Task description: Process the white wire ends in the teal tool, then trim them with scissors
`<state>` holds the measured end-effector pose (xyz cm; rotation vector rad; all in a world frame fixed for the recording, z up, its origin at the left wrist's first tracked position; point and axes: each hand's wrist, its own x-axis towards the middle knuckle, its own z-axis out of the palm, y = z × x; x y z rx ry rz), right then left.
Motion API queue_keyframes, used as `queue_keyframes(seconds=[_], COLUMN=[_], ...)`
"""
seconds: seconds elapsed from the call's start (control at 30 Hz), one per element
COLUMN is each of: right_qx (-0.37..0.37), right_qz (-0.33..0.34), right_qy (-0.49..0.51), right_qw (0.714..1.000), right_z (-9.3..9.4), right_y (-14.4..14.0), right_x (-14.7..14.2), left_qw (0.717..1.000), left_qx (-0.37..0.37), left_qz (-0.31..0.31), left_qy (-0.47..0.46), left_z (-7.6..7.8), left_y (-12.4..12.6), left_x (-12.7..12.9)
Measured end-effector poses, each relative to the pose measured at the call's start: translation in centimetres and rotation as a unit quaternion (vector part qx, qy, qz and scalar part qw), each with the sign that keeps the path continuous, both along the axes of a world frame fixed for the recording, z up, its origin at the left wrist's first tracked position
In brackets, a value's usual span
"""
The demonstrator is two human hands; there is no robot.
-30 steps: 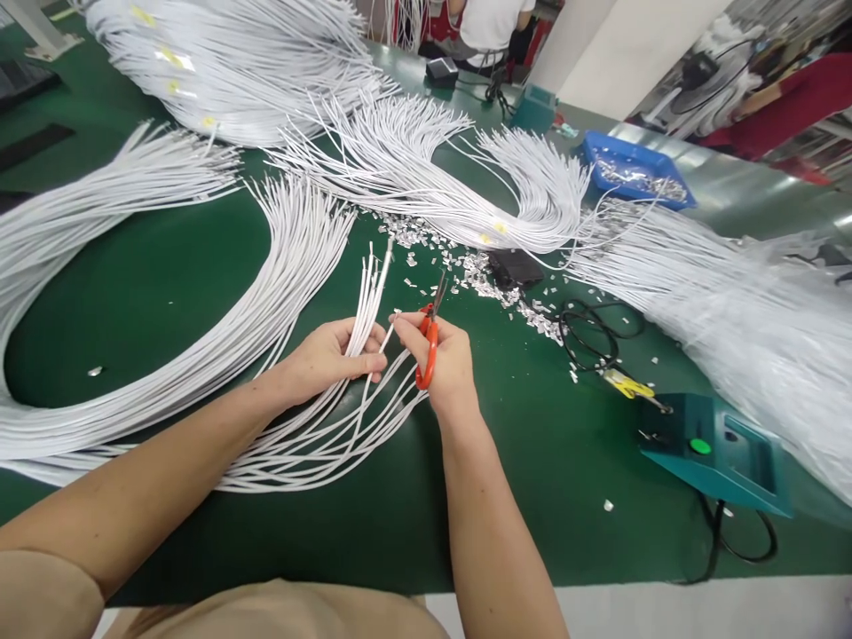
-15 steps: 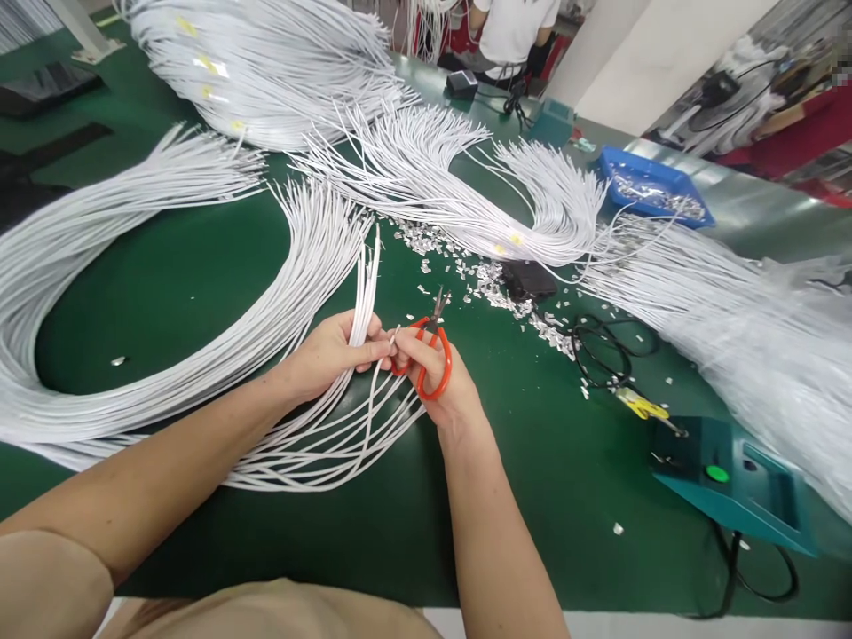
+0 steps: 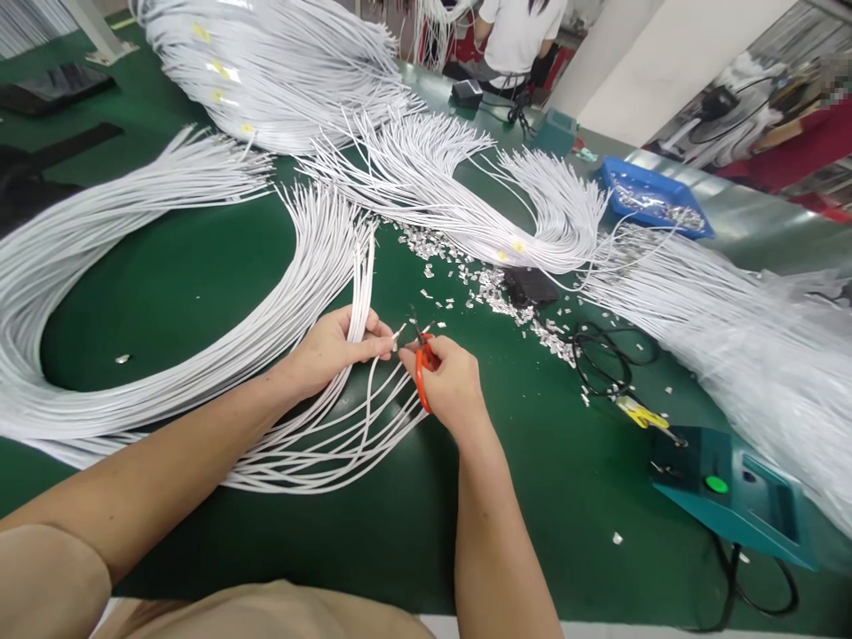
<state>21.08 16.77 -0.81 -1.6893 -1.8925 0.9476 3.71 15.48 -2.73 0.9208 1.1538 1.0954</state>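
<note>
My left hand [image 3: 331, 351] grips a small bunch of white cables [image 3: 363, 284] and pinches one cable end between thumb and forefinger. My right hand [image 3: 447, 383] holds orange-handled scissors [image 3: 422, 364], blades pointing up and left, right at that cable end. More loose white cables [image 3: 333, 439] curve under both hands on the green table [image 3: 373, 524].
Large bundles of white cables [image 3: 133, 266] lie left and behind. White offcuts [image 3: 493, 288] are scattered ahead. A black cord [image 3: 603, 355], a teal box with a green button [image 3: 729, 493] and a blue tray [image 3: 656, 200] are right. A person in white sits at the far side.
My right hand turned the scissors and brought the blades down to the cable end held by my left hand. The view shifted slightly.
</note>
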Motion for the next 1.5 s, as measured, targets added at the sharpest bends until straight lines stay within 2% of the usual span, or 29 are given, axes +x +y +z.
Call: queue_keyframes(seconds=[0.1,0.43,0.7,0.93,1.2,1.27,1.33,1.43,1.5], right_qx=[0.016,0.059,0.061,0.059,0.07,0.064,0.041,-0.02,-0.057], right_qz=[0.032,0.073,0.073,0.075,0.08,0.077,0.075,0.042,0.014], right_qy=[-0.11,-0.204,-0.245,-0.239,-0.24,-0.223,-0.163,0.04,0.189], right_qw=[0.993,0.974,0.965,0.966,0.965,0.97,0.983,0.998,0.98], right_z=[0.0,-0.1,-0.1,-0.4,-0.4,-0.4,-0.2,0.1,0.4], right_y=[-0.1,-0.5,-0.6,-0.5,-0.6,-0.5,-0.4,-0.2,-0.1], right_x=[-0.1,-0.4,-0.6,-0.4,-0.6,-0.4,-0.1,0.3,0.3], left_qw=[0.999,0.993,0.99,0.99,0.989,0.989,0.991,0.995,0.997], left_qx=[0.007,0.055,0.06,0.043,0.062,0.063,0.061,0.049,0.039], left_qz=[0.002,-0.001,-0.007,0.009,0.005,0.003,-0.006,-0.033,-0.054], left_qy=[0.039,0.109,0.126,0.136,0.137,0.13,0.117,0.078,0.041], left_z=[0.0,-0.4,0.1,0.1,-0.1,-0.2,-0.2,0.0,0.3], left_y=[0.0,0.1,0.0,0.0,0.1,0.1,0.1,0.0,-0.2], left_x=[-0.1,-0.3,-0.2,-0.2,-0.2,-0.3,-0.3,-0.2,-0.1])
